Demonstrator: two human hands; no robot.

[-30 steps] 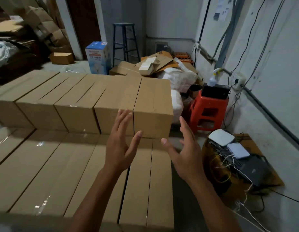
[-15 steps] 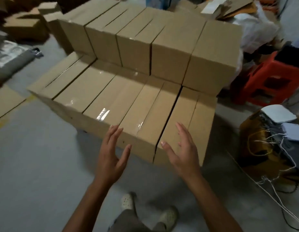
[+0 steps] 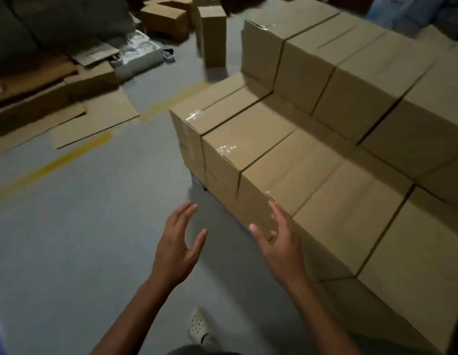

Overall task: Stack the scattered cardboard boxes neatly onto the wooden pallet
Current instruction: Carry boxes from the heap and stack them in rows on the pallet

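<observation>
While both hands are held out with nothing in them, the cardboard lies on either side of them. Far to the left of the left hand (image 3: 176, 243) and beyond it, flattened cardboard sheets (image 3: 94, 121) are spread on the grey floor (image 3: 69, 252). A yellow line (image 3: 56, 162) runs across the floor between these sheets and the hand. Further away, beyond the left hand, a low loose box (image 3: 166, 20) stands on the floor, and just right of it stands a tall loose box (image 3: 212, 37), upright. Both are well apart from the hand. The left hand itself is open, the fingers straight and slightly spread, the palm turned to the right. Below it, nearer to the body, one pale shoe (image 3: 198, 326) with small holes is on the floor.

The right hand (image 3: 281, 244) is near the left one and open in the same way, so the two palms face each other with a gap between. Its fingers are in front of the near side of the stack of boxes (image 3: 274, 160); I cannot tell if they touch it. This stack starts just beyond the right hand and goes on to its right. The closer row is lower, with clear tape on the tops, and the back row (image 3: 351, 73) is one box higher. What the stack stands on is hidden by the boxes.
</observation>
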